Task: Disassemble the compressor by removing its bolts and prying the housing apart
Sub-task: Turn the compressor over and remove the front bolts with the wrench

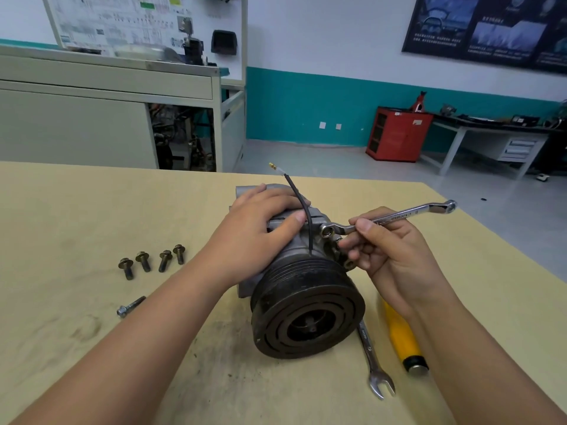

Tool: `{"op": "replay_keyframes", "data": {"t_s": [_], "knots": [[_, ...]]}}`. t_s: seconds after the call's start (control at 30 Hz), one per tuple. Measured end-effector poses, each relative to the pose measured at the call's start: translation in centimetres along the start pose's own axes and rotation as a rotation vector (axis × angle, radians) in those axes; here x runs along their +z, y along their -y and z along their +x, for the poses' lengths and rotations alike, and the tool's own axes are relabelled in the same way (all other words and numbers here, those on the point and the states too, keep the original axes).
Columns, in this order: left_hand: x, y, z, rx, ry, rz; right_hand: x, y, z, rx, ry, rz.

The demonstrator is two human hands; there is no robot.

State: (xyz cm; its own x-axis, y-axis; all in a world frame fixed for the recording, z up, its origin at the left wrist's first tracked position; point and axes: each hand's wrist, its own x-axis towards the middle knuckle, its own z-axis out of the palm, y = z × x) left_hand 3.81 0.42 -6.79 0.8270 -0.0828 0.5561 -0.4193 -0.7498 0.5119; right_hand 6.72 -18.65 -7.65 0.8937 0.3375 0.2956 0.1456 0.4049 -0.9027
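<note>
The compressor (306, 305) lies on the table (76, 210) with its black pulley facing me and a black wire (299, 197) curving up from it. My left hand (264, 228) rests on top of the grey housing, its fingers curled over it. My right hand (389, 250) holds a silver ring wrench (395, 216) between thumb and fingers, with its ring end at the housing's right shoulder. My right fingertips touch a bolt (337, 240) there. Several brass-coloured bolts (152, 260) lie in a row on the left, and one silver bolt (130, 306) lies nearer me.
A second open-end wrench (372, 363) and a yellow-handled tool (403, 342) lie on the table right of the pulley, under my right forearm. The table's far edge runs behind the compressor. Beyond it are a grey cabinet (92, 118) and a red cabinet (399, 133).
</note>
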Motion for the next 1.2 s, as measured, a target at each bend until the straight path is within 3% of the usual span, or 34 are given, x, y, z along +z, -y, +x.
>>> {"op": "replay_keyframes", "data": {"t_s": [0.17, 0.43, 0.63, 0.7, 0.83, 0.9, 1.07, 1.2], "knots": [[0.0, 0.0, -0.1, -0.034, 0.009, 0.006, 0.8, 1.7, 0.3, 0.01, -0.017, -0.254], [0.1, 0.2, 0.0, 0.015, 0.004, -0.013, 5.9, 5.0, 0.4, -0.281, 0.229, -1.308], [0.1, 0.3, 0.5, -0.002, 0.104, 0.035, 6.7, 4.0, -0.1, -0.442, 0.39, -1.611], [0.2, 0.4, 0.4, 0.003, 0.085, 0.034, 5.9, 3.9, -0.4, -0.498, 0.372, -1.589], [0.0, 0.4, 0.0, -0.036, 0.05, 0.015, 4.3, 3.4, -1.1, -0.518, 0.114, -1.25], [0.0, 0.3, 0.0, -0.048, 0.05, 0.01, 4.2, 3.0, -1.0, -0.492, 0.063, -1.163], [0.0, 0.2, 0.0, -0.019, 0.022, -0.027, 5.1, 3.5, -0.2, -0.381, 0.057, -0.967], [0.1, 0.5, 0.0, -0.035, 0.032, 0.004, 5.3, 4.6, 0.0, -0.276, 0.098, -0.428]]}}
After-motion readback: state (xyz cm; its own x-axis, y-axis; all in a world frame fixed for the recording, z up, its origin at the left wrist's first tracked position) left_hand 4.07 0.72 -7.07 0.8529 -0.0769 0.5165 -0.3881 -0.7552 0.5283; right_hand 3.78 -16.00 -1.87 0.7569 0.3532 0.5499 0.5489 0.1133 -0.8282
